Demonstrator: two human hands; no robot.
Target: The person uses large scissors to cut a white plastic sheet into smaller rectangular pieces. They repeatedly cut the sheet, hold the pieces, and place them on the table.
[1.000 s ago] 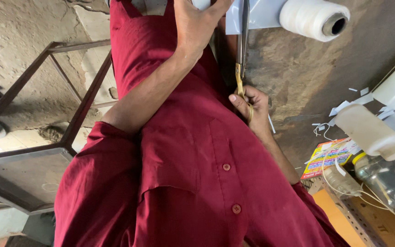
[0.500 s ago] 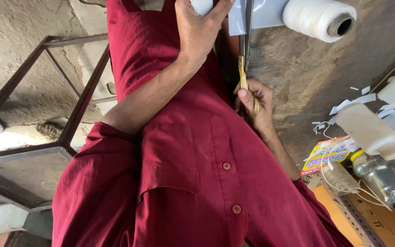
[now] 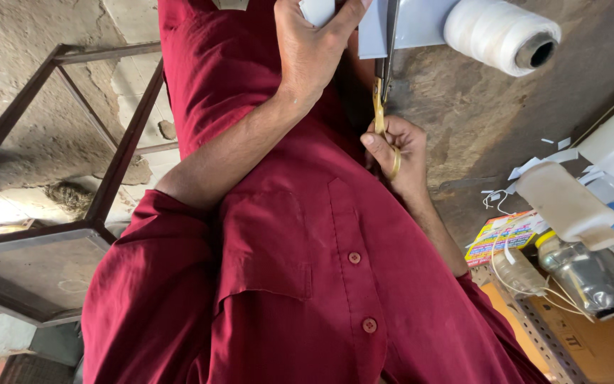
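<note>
Scissors [image 3: 384, 85] blade tips cut off by the top edge, pale sheet [image 3: 413, 25] cropped there too, left hand [image 3: 314, 43] fingers partly out of frame

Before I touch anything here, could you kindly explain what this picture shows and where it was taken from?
There is no machine here: a person works with two bare hands. The single picture comes from a camera worn on that person's head, looking down, so their own dark red shirt fills the lower part.

The left hand reaches forward and grips a pale sheet near the top edge. The right hand holds scissors with golden handles; the blades point up along the sheet's edge.

Underneath is a dark, worn table. On it lie a big spool of white thread, small paper scraps, a pale plastic bottle and a colourful packet. To the left stands a bare metal frame on a rough floor.
</note>
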